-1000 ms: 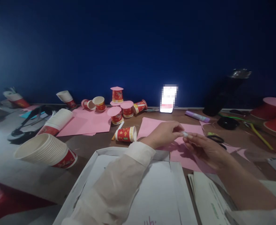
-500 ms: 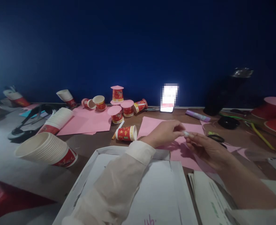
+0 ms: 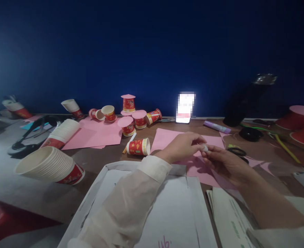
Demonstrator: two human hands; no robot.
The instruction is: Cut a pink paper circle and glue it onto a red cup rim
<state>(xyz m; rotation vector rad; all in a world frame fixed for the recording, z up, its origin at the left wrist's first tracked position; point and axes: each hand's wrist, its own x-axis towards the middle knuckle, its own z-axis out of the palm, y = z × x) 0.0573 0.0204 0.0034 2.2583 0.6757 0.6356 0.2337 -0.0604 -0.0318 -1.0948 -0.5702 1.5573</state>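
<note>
A small white piece [image 3: 205, 148], too small to name, sits between the fingertips of both hands. My left hand [image 3: 183, 146] pinches it from the left, thumb and fingers brought together. From the other side my right hand [image 3: 225, 162] grips it between thumb and forefinger, its other fingers curled below. Under the hands lies pink paper [image 3: 167, 136]. A red paper cup [image 3: 138, 147] rests on its side left of my left wrist. Black-handled scissors [image 3: 237, 151] lie just beyond my right hand.
A white box [image 3: 177, 206] fills the near middle under my left sleeve. Stacked paper cups [image 3: 45, 165] lie at left. Several red cups, some with pink discs [image 3: 126, 121], stand behind. A lit phone [image 3: 184, 106] leans at the back, near a purple tube [image 3: 217, 127].
The fingers have shifted slightly around the small white piece, which shows a little rounder now. The whole view has slid a few pixels; the objects on the table stay put.
</note>
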